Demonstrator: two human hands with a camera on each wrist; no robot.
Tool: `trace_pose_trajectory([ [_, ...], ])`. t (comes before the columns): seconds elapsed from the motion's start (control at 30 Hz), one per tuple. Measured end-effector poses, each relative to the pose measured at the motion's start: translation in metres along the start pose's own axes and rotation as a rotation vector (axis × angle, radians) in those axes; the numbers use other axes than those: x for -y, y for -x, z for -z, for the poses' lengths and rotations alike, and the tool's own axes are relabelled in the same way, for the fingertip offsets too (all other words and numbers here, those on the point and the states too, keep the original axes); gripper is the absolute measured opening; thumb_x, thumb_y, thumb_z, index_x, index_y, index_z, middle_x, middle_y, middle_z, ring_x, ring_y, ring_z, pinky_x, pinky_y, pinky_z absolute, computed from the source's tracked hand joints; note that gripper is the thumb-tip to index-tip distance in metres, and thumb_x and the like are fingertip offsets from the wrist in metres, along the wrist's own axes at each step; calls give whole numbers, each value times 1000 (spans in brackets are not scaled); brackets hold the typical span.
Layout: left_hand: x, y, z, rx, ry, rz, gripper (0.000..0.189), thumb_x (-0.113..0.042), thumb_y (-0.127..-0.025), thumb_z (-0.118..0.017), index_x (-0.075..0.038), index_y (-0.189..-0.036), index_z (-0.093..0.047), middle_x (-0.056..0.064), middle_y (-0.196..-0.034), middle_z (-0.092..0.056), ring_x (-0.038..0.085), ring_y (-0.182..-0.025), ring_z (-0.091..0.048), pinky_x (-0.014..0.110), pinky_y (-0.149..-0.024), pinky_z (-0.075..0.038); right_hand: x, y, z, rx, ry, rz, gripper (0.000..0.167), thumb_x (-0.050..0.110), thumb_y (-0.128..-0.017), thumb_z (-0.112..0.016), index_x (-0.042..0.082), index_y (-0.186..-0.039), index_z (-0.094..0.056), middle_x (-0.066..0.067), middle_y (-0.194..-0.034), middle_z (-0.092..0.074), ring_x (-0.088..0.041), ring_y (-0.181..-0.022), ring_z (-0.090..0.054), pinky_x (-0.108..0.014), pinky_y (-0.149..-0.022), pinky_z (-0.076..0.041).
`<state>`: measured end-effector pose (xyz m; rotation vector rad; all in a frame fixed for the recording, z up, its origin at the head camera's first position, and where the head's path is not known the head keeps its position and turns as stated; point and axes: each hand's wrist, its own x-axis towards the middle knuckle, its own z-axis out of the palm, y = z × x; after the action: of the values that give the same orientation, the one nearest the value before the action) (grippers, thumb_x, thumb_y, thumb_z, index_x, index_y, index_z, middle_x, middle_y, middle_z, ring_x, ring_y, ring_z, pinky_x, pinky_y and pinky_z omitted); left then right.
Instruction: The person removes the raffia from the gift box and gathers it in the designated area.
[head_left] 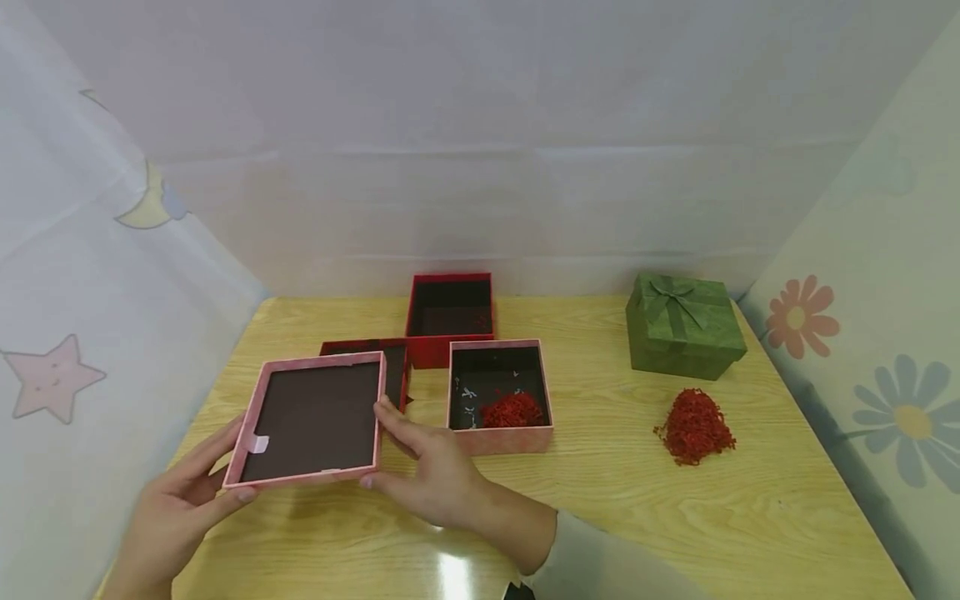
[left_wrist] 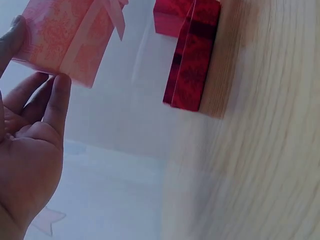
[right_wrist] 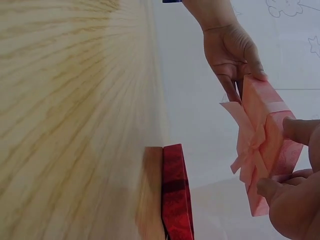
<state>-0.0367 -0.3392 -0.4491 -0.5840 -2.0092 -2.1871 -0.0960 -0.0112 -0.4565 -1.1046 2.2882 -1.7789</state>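
A pink box lid (head_left: 322, 425) is held above the table by both hands, its dark inside facing up and a pink ribbon bow (right_wrist: 252, 142) on its underside. My left hand (head_left: 174, 504) grips the near left corner, thumb on the side wall and fingers beneath. On the opposite side, my right hand (head_left: 442, 479) pinches the right wall between thumb and fingers. Just right of the lid stands the open pink box (head_left: 502, 441), with red shredded paper (head_left: 513, 411) in its near right part. The lid partly covers a red lid (head_left: 390, 367) lying behind it.
An open red box (head_left: 450, 351) stands at the back middle, touching the red lid. At the back right sits a closed green box (head_left: 686, 325) with a bow. A pile of red shredded paper (head_left: 695, 427) lies in front of it. Fabric walls enclose the wooden table (head_left: 637, 517).
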Motion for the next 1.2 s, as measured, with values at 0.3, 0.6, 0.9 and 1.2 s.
trace_pose_trajectory([
  [0.3, -17, 18, 16, -97, -209, 259, 76, 24, -90, -63, 4, -158, -35, 7, -164, -40, 13, -128, -63, 30, -91, -59, -3, -10, -19, 68, -8, -31, 81, 21, -92, -83, 7, -159, -39, -3, -163, -33, -7, -141, -42, -17, -109, -40],
  [0.6, -17, 29, 33, -112, -156, 311, 75, 26, -91, -60, 5, -158, -34, -4, -162, -44, 9, -126, -62, 32, -88, -60, -11, -17, -40, 88, -48, -45, 80, 18, -89, -85, 4, -157, -43, -4, -162, -35, -4, -144, -37, -17, -106, -43],
  [0.9, -7, 44, 59, -162, -222, 424, 74, 14, -96, -64, -6, -161, -36, -20, -156, -47, -1, -117, -64, 29, -81, -62, -16, -26, -64, 125, 39, -116, 83, 27, -87, -87, 12, -157, -45, 3, -161, -37, -4, -132, -52, -10, -100, -45],
  [1.2, -1, 59, 78, -137, -298, 463, 79, 12, -95, -67, -10, -163, -33, -24, -144, -57, 0, -114, -65, 20, -81, -60, -16, -35, -81, 194, 231, -155, 82, 35, -89, -86, 21, -158, -45, 10, -160, -38, 3, -125, -56, -1, -97, -38],
])
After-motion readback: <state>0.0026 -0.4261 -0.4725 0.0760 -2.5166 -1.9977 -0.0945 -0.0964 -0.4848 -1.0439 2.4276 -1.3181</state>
